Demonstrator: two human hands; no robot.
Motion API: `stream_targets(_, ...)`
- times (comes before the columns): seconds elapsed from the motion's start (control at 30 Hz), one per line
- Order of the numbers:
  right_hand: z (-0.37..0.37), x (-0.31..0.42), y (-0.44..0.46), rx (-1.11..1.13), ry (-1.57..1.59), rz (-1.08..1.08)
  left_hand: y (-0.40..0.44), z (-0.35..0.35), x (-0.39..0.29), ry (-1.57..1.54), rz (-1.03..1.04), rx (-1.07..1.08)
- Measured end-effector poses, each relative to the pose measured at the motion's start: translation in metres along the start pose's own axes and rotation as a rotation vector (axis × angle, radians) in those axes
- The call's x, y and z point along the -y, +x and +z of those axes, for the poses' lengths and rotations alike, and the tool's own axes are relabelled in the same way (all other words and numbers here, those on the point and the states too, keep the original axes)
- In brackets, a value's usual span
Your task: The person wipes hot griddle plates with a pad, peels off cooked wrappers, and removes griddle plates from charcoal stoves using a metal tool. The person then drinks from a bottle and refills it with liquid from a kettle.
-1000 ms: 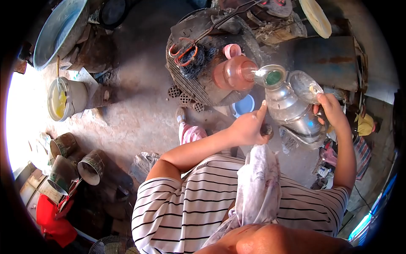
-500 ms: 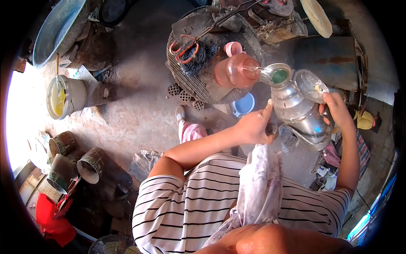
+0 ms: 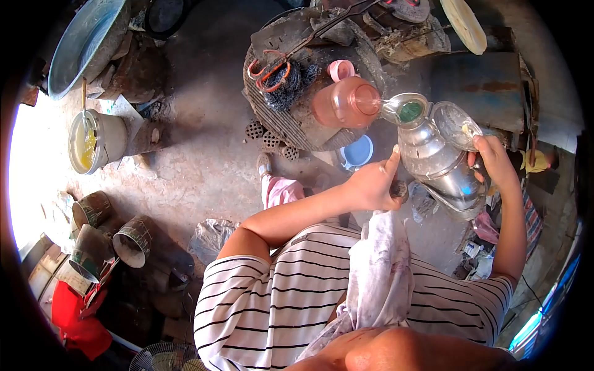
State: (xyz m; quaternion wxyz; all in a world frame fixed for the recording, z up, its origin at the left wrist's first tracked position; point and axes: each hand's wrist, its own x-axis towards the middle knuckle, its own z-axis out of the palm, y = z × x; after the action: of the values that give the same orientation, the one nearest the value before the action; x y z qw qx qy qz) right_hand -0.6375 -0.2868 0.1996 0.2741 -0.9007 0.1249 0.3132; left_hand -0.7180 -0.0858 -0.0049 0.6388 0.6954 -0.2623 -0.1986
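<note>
A metal flask (image 3: pixel 436 161) is tilted with its mouth toward a clear pink plastic jug (image 3: pixel 343 104), and a thin stream of water runs between them. My right hand (image 3: pixel 490 162) grips the flask by its handle side, beside the hinged, open lid (image 3: pixel 456 125). Against the flask's other side is my left hand (image 3: pixel 375 184), index finger extended along it and the other fingers curled round a dark stopper (image 3: pixel 399 190). The jug's pink cap (image 3: pixel 341 70) lies beside it on a round, worn table (image 3: pixel 318 137).
Tongs (image 3: pixel 328 28) and a dark wiry scrubber (image 3: pixel 283 93) share the round table. Below it are a blue basin (image 3: pixel 357 152) and perforated coal briquettes (image 3: pixel 270 138). A white bucket (image 3: pixel 117 141) and several pots stand left; a metal box (image 3: pixel 479 86) is at right.
The flask and both my hands have shifted slightly to the right, away from the jug. The water still runs, its stream now looking thinner.
</note>
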Motion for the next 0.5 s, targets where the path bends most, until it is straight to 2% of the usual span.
stream_targets(0.5, 0.0010, -0.0008, -0.0004, 0.002, -0.032, 0.004, -0.0003, 0.0059, 0.0053, -0.004, 0.017, 0.004)
